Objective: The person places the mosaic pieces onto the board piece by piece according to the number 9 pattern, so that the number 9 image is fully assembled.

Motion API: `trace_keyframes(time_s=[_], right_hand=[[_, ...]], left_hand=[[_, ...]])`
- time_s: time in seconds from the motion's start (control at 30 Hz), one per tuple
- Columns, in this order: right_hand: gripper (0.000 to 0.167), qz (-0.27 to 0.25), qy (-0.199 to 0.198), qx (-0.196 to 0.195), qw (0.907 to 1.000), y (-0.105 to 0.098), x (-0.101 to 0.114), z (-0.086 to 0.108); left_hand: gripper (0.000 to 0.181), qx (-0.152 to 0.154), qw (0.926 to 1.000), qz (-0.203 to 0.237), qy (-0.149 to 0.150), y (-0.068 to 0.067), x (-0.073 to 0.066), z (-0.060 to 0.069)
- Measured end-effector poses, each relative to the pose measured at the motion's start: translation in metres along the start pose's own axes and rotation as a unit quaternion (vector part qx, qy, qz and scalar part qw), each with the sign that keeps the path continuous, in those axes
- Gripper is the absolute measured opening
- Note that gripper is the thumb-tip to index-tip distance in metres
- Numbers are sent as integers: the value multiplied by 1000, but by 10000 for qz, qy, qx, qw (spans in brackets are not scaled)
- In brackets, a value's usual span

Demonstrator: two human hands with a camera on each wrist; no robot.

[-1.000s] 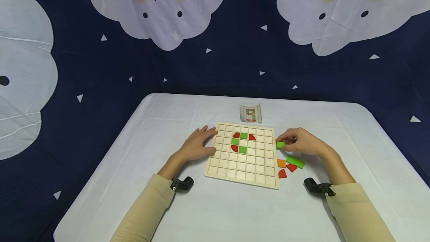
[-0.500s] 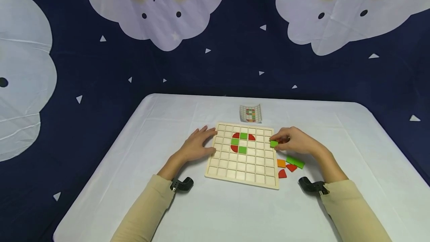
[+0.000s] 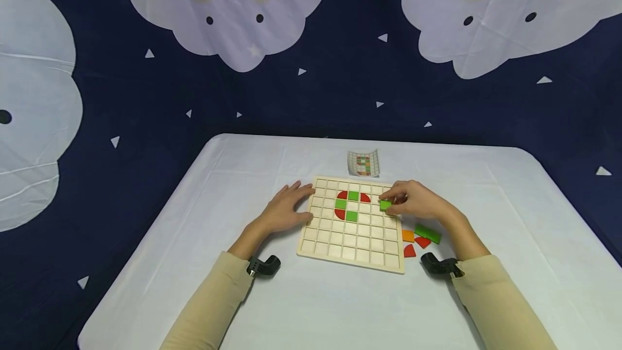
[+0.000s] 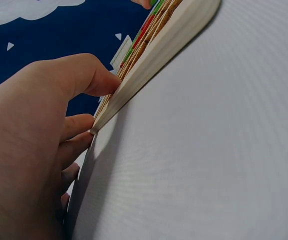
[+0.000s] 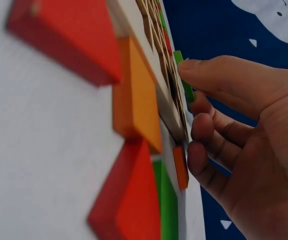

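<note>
Nearest on the right, a red wedge [image 3: 410,251], a second red wedge [image 3: 423,242], an orange block [image 3: 408,236] and a green bar [image 3: 427,234] lie beside the board [image 3: 349,240], unmoved. My left hand [image 3: 285,209], fingers extended, stays on the board's left edge. My right hand [image 3: 419,199] pinches a green block [image 3: 385,206]; a second ago it was off the right edge, now it is over the right-hand squares. Farther left, red and green pieces [image 3: 341,204] sit unchanged; beyond lies a card [image 3: 363,163].
</note>
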State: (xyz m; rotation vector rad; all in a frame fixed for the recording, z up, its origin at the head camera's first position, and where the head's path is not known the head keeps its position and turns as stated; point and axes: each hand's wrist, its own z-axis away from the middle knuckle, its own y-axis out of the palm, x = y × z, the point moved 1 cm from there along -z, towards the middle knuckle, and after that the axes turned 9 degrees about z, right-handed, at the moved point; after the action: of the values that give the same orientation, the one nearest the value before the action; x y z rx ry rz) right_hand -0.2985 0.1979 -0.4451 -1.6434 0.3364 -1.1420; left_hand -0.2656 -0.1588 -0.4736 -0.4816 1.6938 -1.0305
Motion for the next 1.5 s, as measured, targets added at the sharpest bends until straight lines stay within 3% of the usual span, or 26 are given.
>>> trace_keyframes(time_s=[0.6, 1.27, 1.5], right_hand=[[36, -215, -162, -83, 9996, 6, 16, -15], [37, -3, -200, -55, 9998, 20, 27, -21], [37, 32, -460, -17, 9989, 20, 31, -22]], left_hand=[[70, 15, 10000, -12, 20, 0, 0, 0], [69, -6, 9999, 80, 84, 0, 1, 1], [69, -33, 9999, 47, 110, -1, 0, 0]])
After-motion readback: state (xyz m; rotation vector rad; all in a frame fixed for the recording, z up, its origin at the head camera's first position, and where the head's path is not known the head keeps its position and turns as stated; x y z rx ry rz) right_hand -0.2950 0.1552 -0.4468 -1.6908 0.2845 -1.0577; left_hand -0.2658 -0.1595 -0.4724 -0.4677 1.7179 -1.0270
